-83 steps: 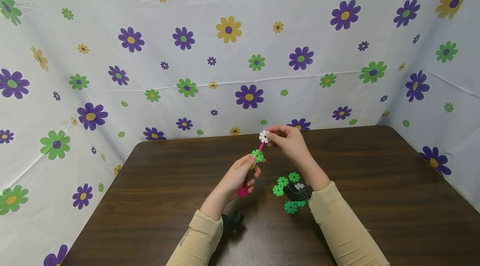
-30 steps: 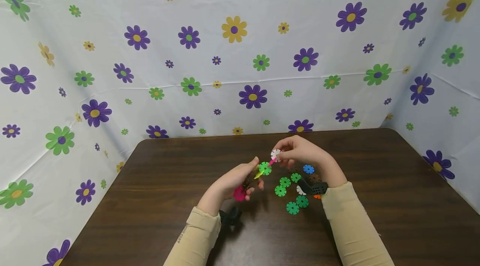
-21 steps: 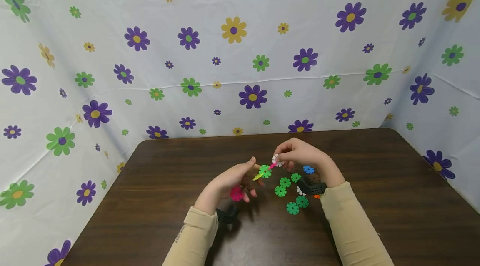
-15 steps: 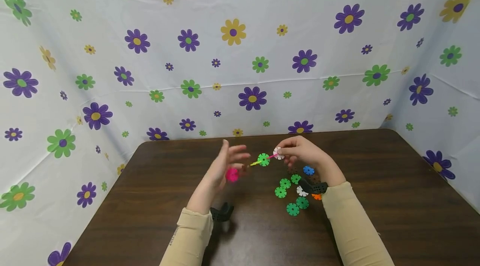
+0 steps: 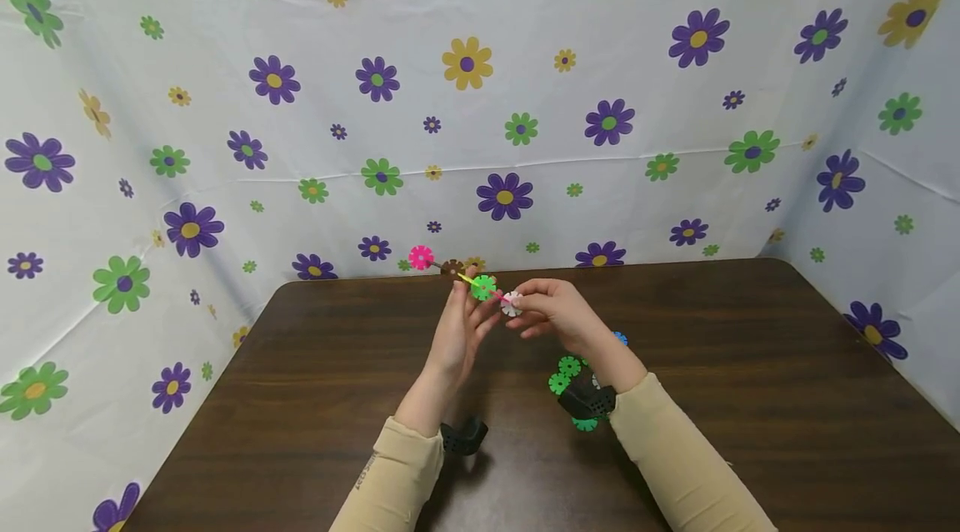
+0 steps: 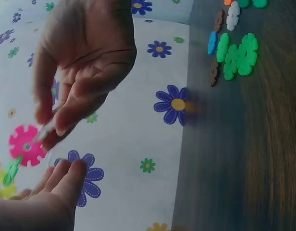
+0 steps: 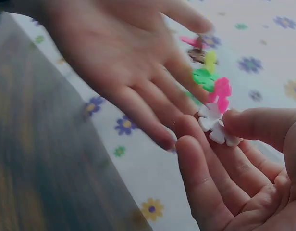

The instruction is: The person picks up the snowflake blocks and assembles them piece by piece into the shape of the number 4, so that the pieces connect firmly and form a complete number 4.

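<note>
Pinching a white disc (image 5: 509, 308) between the thumb and fingers of the right hand (image 5: 558, 313), with a chain of notched pieces running from it toward ten o'clock, up off the counter (image 5: 360, 365). Carries along that line, in order, a pink piece (image 5: 497, 295) turned nearly edge-on, a bright green disc (image 5: 481, 291) facing the head camera, a narrow yellow piece (image 5: 467, 278), a brown disc (image 5: 452, 267), a thin brown piece (image 5: 435, 264) and, at the far end, a pink disc (image 5: 417, 256), seen against the flowered cloth (image 5: 480, 115). Holds the left hand (image 5: 456, 336) at eight o'clock from the white disc, with fingers straight and spread, close by the yellow piece and bright green disc; cannot tell whether touching either. Shows between four and five o'clock, on the counter, a loose group: a pair of green discs (image 5: 565, 368), a dark green disc (image 5: 585, 425) toward five o'clock from them and a blue disc (image 5: 620, 338) toward two o'clock, partly hidden by the right arm. Includes in that group, in the left wrist view, brown discs (image 6: 215, 73), a loose white disc (image 6: 233, 17) and an orange disc (image 6: 228, 2).
</note>
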### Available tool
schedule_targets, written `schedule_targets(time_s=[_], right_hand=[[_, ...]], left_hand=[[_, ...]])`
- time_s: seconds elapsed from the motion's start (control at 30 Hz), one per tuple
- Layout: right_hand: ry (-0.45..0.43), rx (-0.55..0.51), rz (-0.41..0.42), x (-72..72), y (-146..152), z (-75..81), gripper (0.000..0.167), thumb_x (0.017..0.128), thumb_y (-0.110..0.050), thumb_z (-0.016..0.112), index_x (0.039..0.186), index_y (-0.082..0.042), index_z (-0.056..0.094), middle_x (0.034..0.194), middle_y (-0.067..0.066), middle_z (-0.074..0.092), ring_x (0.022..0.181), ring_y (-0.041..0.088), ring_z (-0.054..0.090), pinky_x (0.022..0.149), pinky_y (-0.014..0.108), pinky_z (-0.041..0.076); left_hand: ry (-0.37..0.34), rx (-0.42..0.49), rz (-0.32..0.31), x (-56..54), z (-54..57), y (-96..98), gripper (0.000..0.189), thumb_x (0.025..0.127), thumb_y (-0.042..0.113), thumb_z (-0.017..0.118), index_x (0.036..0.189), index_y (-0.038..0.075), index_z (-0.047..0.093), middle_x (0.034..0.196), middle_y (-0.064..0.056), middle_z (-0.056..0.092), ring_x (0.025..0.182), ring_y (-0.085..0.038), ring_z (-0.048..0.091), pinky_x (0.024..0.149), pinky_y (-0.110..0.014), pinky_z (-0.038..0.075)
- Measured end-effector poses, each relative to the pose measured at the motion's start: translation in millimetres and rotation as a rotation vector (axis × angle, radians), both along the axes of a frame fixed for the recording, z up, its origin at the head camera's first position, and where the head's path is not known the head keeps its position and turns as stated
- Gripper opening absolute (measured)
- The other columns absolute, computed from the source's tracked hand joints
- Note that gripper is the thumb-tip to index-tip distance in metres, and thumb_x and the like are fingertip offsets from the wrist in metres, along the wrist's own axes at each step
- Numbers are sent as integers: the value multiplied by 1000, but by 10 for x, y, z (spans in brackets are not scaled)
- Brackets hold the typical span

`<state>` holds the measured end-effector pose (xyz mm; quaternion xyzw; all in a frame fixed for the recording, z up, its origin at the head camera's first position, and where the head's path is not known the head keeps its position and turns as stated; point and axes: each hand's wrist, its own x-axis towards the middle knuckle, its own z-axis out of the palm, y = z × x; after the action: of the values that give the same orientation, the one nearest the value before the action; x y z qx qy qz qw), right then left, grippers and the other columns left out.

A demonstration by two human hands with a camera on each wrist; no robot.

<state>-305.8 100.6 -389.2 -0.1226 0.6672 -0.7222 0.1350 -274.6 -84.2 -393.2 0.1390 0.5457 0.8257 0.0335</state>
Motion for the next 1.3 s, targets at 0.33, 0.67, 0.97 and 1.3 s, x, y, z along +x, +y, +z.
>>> schedule_targets(time_s=[0.33, 0.67, 0.97, 1.3], right_hand=[[183, 292, 41, 168, -313, -21, 19, 86, -18, 74, 93, 0, 71, 75, 6, 63, 61, 17, 50, 55, 31, 48], [295, 390, 72, 283, -435, -19, 15, 84, -17, 76, 79, -3, 71, 66, 0, 64, 56, 12, 50, 53, 29, 45], [347, 425, 33, 324, -451, -21, 15, 83, -16, 75, 73, -6, 71, 64, -1, 66, 53, 11, 54, 51, 28, 47], [340, 472, 118, 278, -415, -37, 13, 85, -18, 74, 82, -5, 73, 70, -2, 67, 59, 11, 56, 56, 32, 50]], left_hand=[[102, 116, 228, 0, 33, -15, 51, 105, 42, 31, 143, 7, 30, 106, -8, 54, 93, -20, 54, 82, -30, 47], [68, 91, 379, 26, 38, 12, 44, 105, 38, 36, 137, 9, 43, 91, 0, 45, 75, -12, 41, 63, -23, 37], [109, -41, 342, 44, 5, 19, 43, 105, 44, 32, 117, 5, 46, 92, -5, 47, 64, -13, 42, 57, -20, 38], [135, -51, 313, 30, -43, 3, 46, 105, 39, 35, 122, 0, 53, 82, -6, 45, 57, -13, 39, 53, -20, 37]])
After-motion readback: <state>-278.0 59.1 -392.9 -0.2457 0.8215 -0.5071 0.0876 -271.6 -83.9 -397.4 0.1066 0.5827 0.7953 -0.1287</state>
